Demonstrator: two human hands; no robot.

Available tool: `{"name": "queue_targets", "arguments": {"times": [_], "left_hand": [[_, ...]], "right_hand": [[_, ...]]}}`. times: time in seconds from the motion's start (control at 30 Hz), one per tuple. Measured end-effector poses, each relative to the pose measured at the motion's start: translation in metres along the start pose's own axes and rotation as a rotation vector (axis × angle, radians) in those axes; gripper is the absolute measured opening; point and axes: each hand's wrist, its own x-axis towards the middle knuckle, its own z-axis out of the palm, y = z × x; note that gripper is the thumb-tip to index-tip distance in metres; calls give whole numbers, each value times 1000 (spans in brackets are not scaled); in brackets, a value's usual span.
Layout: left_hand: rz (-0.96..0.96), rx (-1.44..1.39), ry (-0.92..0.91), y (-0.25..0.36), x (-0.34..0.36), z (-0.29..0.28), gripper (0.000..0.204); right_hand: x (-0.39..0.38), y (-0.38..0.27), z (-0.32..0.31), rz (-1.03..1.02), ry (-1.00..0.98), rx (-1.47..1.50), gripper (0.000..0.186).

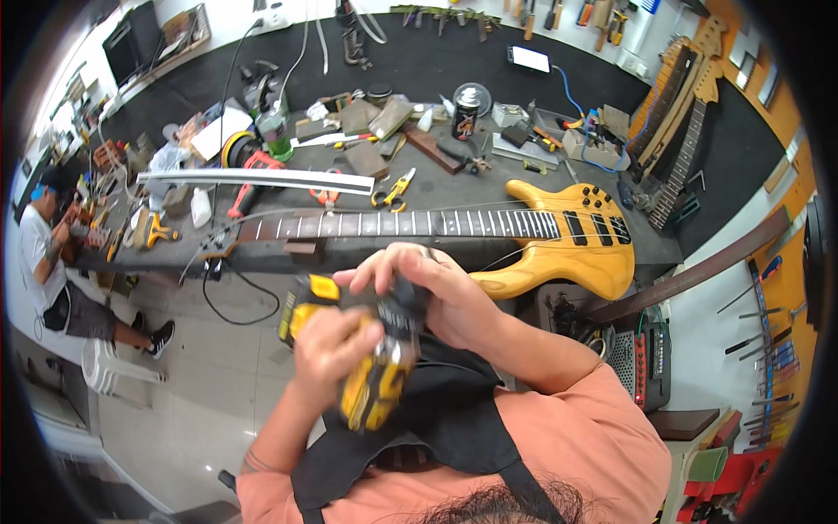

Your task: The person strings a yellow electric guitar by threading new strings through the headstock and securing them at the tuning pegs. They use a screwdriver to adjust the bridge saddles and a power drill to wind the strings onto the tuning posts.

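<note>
A yellow and black cordless drill (375, 393) is held over my black apron, slightly blurred. My left hand (336, 345) is closed on its grip, with the battery end (298, 306) to the upper left. My right hand (423, 288) is wrapped over the black front part of the drill, fingers curled. Just beyond my hands a natural-wood bass guitar (594, 266) lies on the dark bench, its fretboard (367, 225) reaching left over a small wooden block (303, 251).
The cluttered bench (659, 244) holds scissors (394, 192), a spray can (465, 118), a long white strip (253, 182) and wood scraps. Guitar necks (676, 153) lean at right above an amplifier (650, 367). At left a person (44, 262) works beside a white plastic stool (109, 367).
</note>
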Motion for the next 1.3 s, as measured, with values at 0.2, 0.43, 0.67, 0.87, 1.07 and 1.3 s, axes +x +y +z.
{"name": "queue_targets", "arguments": {"times": [0.2, 0.43, 0.67, 0.87, 1.07, 1.3], "left_hand": [[-1027, -1122, -5, 39, -49, 48, 53], [-992, -1432, 1, 41, -49, 71, 49], [-1162, -1668, 144, 24, -27, 57, 52], [-1134, -794, 270, 35, -34, 35, 61], [-744, 58, 153, 12, -54, 27, 81], [-963, -215, 320, -18, -34, 25, 91]], "right_hand": [[-3, -9, 17, -1, -110, 164, 29], [-4, -6, 2, -122, -314, 254, 34], [9, -7, -8, -322, -44, 59, 62], [23, -85, -92, -189, 412, -749, 43], [39, -157, -286, 368, 629, -885, 18], [196, -196, -400, -166, 748, -852, 22]]}}
